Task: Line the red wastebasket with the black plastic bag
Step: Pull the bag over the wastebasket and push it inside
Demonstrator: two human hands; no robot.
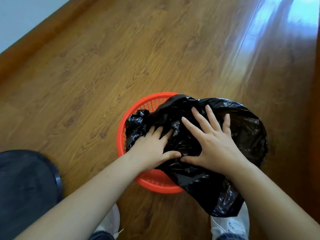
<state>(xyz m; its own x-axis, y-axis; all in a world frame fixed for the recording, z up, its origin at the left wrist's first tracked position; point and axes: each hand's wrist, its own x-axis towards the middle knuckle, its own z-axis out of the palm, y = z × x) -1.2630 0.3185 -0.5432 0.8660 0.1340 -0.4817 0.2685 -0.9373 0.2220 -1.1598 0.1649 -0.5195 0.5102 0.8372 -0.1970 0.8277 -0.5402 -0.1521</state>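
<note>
A red mesh wastebasket (149, 103) stands on the wooden floor in front of me. A crumpled black plastic bag (242, 129) lies across its mouth, covers its right side and hangs over the near right rim. The far left mesh wall and the near left rim still show. My left hand (152, 148) lies flat on the bag at the left, fingertips sunk into a fold. My right hand (213, 141) rests on the bag's middle with fingers spread. The two thumbs nearly touch. The basket's bottom is hidden.
My two white shoes (230, 222) stand just behind the basket. A dark round object (26, 187) sits on the floor at the lower left. A wall and wooden skirting (34, 32) run along the upper left. Bare floor stretches beyond the basket.
</note>
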